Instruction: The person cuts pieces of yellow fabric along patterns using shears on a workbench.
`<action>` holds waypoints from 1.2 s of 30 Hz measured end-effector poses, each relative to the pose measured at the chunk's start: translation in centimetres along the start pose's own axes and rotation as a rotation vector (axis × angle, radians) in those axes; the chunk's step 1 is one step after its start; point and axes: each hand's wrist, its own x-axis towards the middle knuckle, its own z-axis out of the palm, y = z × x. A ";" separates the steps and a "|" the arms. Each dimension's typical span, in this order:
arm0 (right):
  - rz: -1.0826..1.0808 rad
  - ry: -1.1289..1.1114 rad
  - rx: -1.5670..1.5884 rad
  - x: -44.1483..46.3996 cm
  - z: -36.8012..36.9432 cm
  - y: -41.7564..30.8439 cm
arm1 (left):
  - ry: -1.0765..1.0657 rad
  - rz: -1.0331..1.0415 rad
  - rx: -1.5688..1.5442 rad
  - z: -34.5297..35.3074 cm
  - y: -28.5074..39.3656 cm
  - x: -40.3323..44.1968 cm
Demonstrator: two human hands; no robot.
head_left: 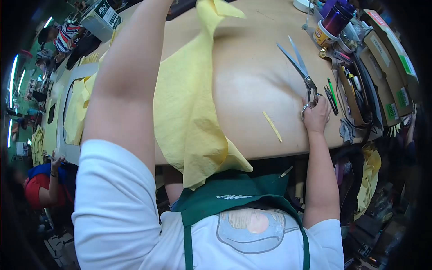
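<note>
My right hand point(318, 114) is closed around the handles of large metal scissors point(298, 63), over the right part of the table. Their blades point away from me and stand apart, with nothing between them. A piece of yellow cloth point(186, 103) hangs in folds from the top of the view down over the table's near edge. My left arm point(121, 76) reaches up past the cloth and leaves the view at the top, so the left hand is hidden. A thin yellow strip point(272, 127) lies on the table, left of my right hand.
Along the right stand a purple bottle point(337, 18), a labelled tub point(325, 35), black tweezers point(331, 100), a green pen point(332, 90) and cardboard boxes point(382, 67). More yellow cloth point(80, 105) lies at left. A person in red point(40, 189) sits at lower left.
</note>
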 end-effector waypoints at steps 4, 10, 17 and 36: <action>0.000 0.006 -0.004 0.0 0.1 -0.1 | -0.156 0.071 -0.207 -3.5 -2.7 -11.2; -0.001 -0.001 -0.038 0.1 0.5 0.2 | -0.734 -0.628 0.167 -13.9 -2.2 -33.6; -0.008 0.027 -0.084 0.2 0.6 0.4 | -0.540 -0.537 0.000 -14.4 1.0 -34.4; -0.013 0.056 -0.141 0.4 0.5 0.2 | -0.646 -0.675 -0.134 -16.2 0.9 -34.7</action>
